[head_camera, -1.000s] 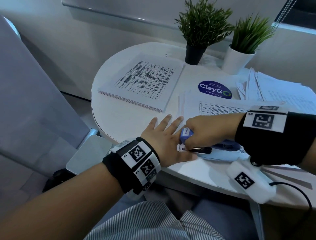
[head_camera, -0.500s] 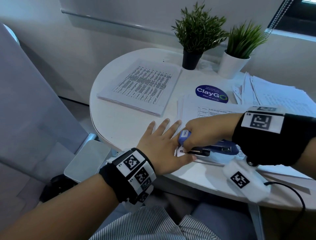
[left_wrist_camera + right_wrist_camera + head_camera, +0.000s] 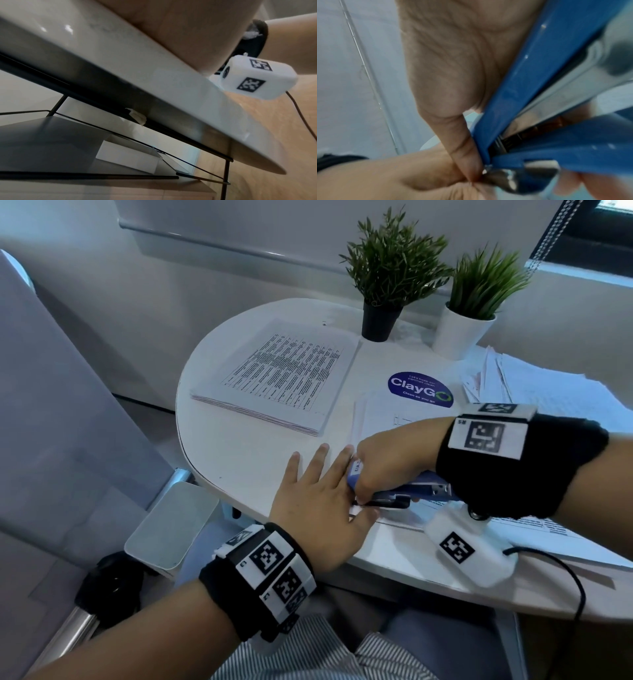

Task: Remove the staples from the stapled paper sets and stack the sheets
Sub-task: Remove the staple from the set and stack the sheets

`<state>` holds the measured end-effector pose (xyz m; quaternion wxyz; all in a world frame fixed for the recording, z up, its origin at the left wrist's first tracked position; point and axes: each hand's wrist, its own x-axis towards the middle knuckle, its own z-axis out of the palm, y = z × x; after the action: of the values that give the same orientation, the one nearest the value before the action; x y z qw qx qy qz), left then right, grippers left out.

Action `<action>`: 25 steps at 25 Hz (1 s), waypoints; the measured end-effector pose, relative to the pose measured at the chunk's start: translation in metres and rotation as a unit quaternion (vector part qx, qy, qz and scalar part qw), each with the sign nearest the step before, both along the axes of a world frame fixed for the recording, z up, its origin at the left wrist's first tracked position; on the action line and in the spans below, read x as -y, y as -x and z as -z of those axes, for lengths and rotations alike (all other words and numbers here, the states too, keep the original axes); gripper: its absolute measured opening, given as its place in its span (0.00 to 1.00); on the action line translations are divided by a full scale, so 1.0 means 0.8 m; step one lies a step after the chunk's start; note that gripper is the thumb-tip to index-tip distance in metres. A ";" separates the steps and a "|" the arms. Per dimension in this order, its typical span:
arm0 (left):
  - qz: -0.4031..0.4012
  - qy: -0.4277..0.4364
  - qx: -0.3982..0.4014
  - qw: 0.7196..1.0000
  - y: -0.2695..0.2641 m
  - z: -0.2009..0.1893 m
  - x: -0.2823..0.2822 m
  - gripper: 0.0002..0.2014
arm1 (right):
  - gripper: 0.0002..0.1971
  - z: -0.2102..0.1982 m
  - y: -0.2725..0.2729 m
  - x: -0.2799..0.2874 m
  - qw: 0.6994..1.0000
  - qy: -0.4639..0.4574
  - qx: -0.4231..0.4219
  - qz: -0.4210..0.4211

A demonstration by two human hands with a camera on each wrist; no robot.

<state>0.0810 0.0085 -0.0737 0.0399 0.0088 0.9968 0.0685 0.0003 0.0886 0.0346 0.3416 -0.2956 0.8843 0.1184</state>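
Observation:
My right hand (image 3: 380, 467) grips a blue stapler (image 3: 407, 491) and holds its nose down on the corner of a stapled paper set (image 3: 383, 412) lying on the round white table (image 3: 239, 460). In the right wrist view the blue stapler (image 3: 547, 94) fills the frame, and its metal tip (image 3: 503, 178) sits right at my thumb. My left hand (image 3: 318, 494) lies flat on the table, fingers straight, pressing the paper corner beside the stapler's tip. The staple itself is hidden under the hands.
A neat stack of printed sheets (image 3: 281, 371) lies at the table's back left. Loose papers (image 3: 534, 385) pile at the right. Two potted plants (image 3: 387, 278) stand at the back, near a blue ClayGo sticker (image 3: 420, 389). A grey chair (image 3: 68, 440) stands at left.
Both hands stay at the paper corner. The stapler has tilted a little under my right hand, and the head view has shifted slightly.

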 end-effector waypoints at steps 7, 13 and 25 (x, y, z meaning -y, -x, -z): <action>-0.012 0.013 0.043 0.999 0.006 -0.006 -0.004 0.35 | 0.12 0.013 0.000 -0.013 0.997 0.032 0.015 0.072; -0.005 0.034 0.059 0.998 0.009 -0.004 -0.003 0.34 | 0.12 0.010 0.004 -0.005 0.991 0.015 0.068 0.110; -0.060 -0.475 -0.050 0.877 0.016 -0.014 0.037 0.23 | 0.14 -0.005 0.016 -0.016 0.982 0.158 -0.082 0.061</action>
<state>0.0680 -0.0209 -0.0628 -0.0228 -0.0301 0.8438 0.5353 -0.0121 0.1016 0.0384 0.2237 -0.2807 0.9332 -0.0205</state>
